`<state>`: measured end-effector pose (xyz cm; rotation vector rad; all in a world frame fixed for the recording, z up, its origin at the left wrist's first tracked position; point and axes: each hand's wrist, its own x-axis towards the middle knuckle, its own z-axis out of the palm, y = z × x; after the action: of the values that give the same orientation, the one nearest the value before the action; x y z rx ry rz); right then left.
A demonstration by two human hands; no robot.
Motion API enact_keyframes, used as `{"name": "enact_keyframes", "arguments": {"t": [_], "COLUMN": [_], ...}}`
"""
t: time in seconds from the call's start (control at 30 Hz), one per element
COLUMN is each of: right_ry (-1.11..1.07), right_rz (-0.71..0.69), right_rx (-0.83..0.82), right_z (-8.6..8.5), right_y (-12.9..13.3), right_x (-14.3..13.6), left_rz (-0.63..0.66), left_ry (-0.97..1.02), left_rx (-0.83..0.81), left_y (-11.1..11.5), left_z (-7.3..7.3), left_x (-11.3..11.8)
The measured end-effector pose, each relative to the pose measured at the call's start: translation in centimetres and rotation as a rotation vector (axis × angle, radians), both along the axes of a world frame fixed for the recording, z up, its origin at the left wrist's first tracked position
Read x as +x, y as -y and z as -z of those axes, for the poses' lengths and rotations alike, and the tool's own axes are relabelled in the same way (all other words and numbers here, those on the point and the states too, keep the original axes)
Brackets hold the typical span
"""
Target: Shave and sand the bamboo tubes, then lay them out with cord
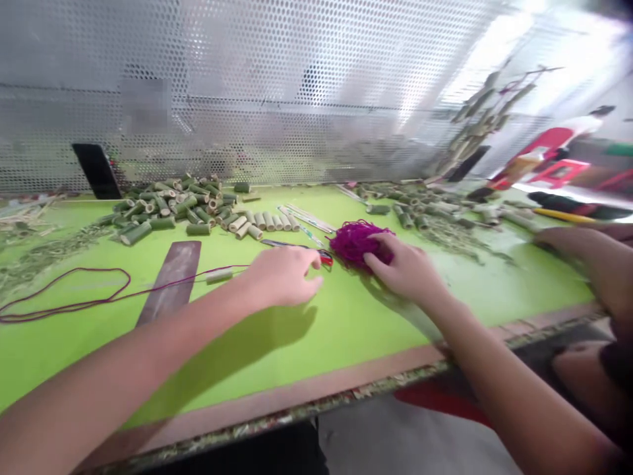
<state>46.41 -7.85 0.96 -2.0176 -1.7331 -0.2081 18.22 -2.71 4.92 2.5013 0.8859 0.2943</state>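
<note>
My right hand (pixel 403 267) has its fingers and thumb on a tangled bundle of magenta yarn (pixel 353 243) lying on the green tabletop. To the left, my left hand (pixel 284 274) hovers over the table with thumb and forefinger apart and nothing visible between them. Just beyond it lie scissors (pixel 325 258) with a red part on the handle, partly hidden by that hand. A length of magenta string (pixel 111 299) runs left from behind my left hand, past a short bamboo tube (pixel 219 275) and across a dark flat strip (pixel 173 277), ending in a long loop.
Cut green bamboo tubes (pixel 182 204) are heaped at the back left, with a row of pale ones (pixel 271 221) beside them. Thin sticks (pixel 306 218) lie behind the yarn. A phone (pixel 96 171) leans on the perforated metal screen (pixel 277 86). Another person's arm (pixel 583 257) rests at right.
</note>
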Motion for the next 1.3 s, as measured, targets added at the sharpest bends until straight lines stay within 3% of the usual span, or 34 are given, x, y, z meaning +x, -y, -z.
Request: {"name": "enact_keyframes", "arguments": {"t": [0.1,0.2,0.33,0.7,0.8,0.93,1.07,1.17,1.3], "right_ry": [-0.168,-0.266,-0.356,-0.523,-0.503,-0.403,-0.336,-0.272,-0.195], "right_rz": [-0.010,0.001,0.033,0.014,0.064,0.136,0.108,0.061,0.006], "right_rx": [0.005,0.059,0.137,0.217,0.263,0.314,0.278,0.236,0.114], "right_z": [0.1,0.0,0.1,0.2,-0.3,-0.8,-0.7,-0.5,-0.2], "right_y": [0.0,0.0,-0.1,-0.5,-0.3,-0.1,-0.1,0.1,0.6], "right_x": [-0.2,-0.2,-0.1,0.2,0.5,0.8,0.5,0.2,0.2], "left_rz": [0.014,-0.064,-0.116,0.038,0.059,0.067,0.093,0.052,-0.006], "left_ry": [0.069,0.127,0.151,0.142,0.187,0.270,0.328,0.280,0.137], "left_rx": [0.046,0.079,0.094,-0.026,-0.107,-0.219,-0.321,-0.354,-0.331], "left_y": [-0.8,-2.3,-3.2,-1.9,-2.6,-4.5,-5.7,-5.2,-3.2], "left_z": [0.6,0.9,1.6,3.1,2.4,0.4,-1.3,-1.5,-0.6], "left_x": [4.0,6.1,6.9,9.9,9.5,7.6,6.2,5.9,4.9]}}
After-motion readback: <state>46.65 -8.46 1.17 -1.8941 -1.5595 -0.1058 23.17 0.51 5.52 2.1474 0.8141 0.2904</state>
